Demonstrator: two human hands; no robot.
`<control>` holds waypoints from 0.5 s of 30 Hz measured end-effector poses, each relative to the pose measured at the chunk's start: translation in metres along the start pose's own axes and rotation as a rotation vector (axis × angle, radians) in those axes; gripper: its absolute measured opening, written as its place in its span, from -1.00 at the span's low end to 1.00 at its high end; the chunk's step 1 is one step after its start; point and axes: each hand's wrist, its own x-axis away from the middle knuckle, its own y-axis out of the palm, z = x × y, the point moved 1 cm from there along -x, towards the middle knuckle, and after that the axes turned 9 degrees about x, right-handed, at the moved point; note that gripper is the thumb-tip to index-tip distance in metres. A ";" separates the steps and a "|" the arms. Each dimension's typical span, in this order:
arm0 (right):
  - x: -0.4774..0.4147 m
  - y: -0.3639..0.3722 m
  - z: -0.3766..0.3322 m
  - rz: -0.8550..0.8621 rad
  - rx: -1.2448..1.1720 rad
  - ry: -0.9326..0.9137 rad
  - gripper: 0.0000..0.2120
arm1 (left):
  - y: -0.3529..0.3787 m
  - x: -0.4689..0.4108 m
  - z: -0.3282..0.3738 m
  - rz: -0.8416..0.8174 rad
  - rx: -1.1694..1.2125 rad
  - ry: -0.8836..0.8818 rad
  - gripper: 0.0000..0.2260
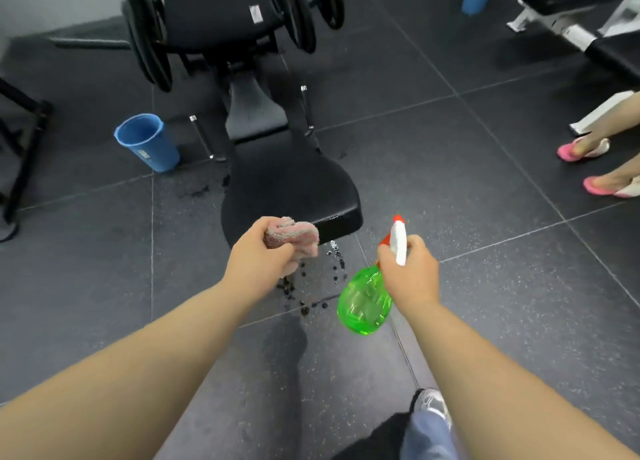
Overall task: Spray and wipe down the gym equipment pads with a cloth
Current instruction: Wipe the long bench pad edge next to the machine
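In the head view, I am standing at the near end of the black bench seat pad (291,189). My left hand (263,255) is clenching a bunched pink cloth (294,234) just at the pad's front edge, and my right hand (410,269) is gripping the neck of a green spray bottle (363,303) off the pad's right corner. Dark drops (304,288) are speckling the floor tiles (485,200) beneath my hands — a slip risk, I judge. The nozzle is pointing beside the pad — a squeeze could be wetting the floor instead.
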 end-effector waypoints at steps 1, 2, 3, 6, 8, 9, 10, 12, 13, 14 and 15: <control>-0.015 -0.009 -0.003 -0.038 -0.046 -0.004 -0.83 | 0.009 -0.006 0.009 0.021 -0.001 -0.007 -0.69; -0.022 -0.013 -0.006 -0.082 -0.086 -0.003 -0.83 | 0.015 -0.008 0.013 0.037 -0.004 -0.013 -0.69; -0.042 -0.022 -0.009 -0.131 -0.134 -0.015 -0.84 | 0.030 -0.017 0.022 0.062 -0.005 -0.012 -0.70; -0.097 -0.044 -0.015 -0.324 -0.290 -0.039 -0.77 | 0.074 -0.042 0.042 0.150 0.006 -0.028 -0.72; -0.133 -0.060 -0.020 -0.464 -0.351 -0.042 -0.71 | 0.100 -0.057 0.055 0.231 0.010 -0.050 -0.75; -0.154 -0.071 -0.022 -0.521 -0.373 -0.036 -0.71 | 0.115 -0.065 0.064 0.270 0.018 -0.062 -0.76; -0.177 -0.085 -0.024 -0.571 -0.381 -0.029 -0.73 | 0.133 -0.075 0.073 0.304 0.039 -0.080 -0.77; -0.205 -0.100 -0.029 -0.639 -0.386 -0.032 -0.80 | 0.154 -0.087 0.089 0.321 0.083 -0.105 -0.78; -0.223 -0.106 -0.033 -0.675 -0.357 -0.050 -0.81 | 0.165 -0.097 0.097 0.331 0.101 -0.125 -0.78; -0.233 -0.108 -0.036 -0.698 -0.319 -0.075 -0.82 | 0.171 -0.103 0.104 0.335 0.112 -0.136 -0.77; -0.245 -0.108 -0.041 -0.715 -0.262 -0.102 -0.81 | 0.177 -0.113 0.110 0.337 0.119 -0.136 -0.77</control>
